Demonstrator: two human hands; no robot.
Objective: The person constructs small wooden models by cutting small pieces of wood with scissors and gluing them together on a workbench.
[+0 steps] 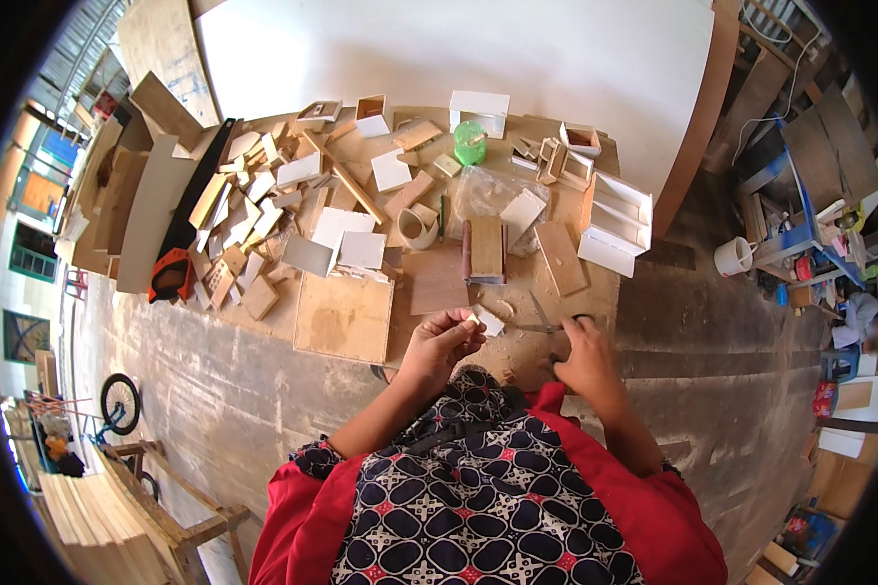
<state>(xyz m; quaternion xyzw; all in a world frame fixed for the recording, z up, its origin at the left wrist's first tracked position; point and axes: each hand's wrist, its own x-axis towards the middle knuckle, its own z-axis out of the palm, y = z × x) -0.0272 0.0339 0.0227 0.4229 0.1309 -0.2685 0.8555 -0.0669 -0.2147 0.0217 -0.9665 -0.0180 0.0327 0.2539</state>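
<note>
Near the front edge of the workbench point(595, 297), my left hand point(439, 349) pinches a small pale piece point(474, 319) between thumb and fingertips; its material is too small to tell. Just beyond those fingers lies a white scrap point(491, 321), like paper or thin sheet. To the right, my right hand point(590, 363) holds a pair of scissors point(538, 320) by dark handles, the blades spread and pointing left. A wooden block with reddish sides point(485, 251) stands ahead of both hands, beside a flat brown board point(435, 282).
Wood offcuts point(254, 210) heap the bench's left side, with an orange-handled saw point(173, 273) at its edge. Farther back are a green container point(469, 143), a roll of tape point(418, 230), clear plastic point(493, 195) and a white compartmented box point(617, 222).
</note>
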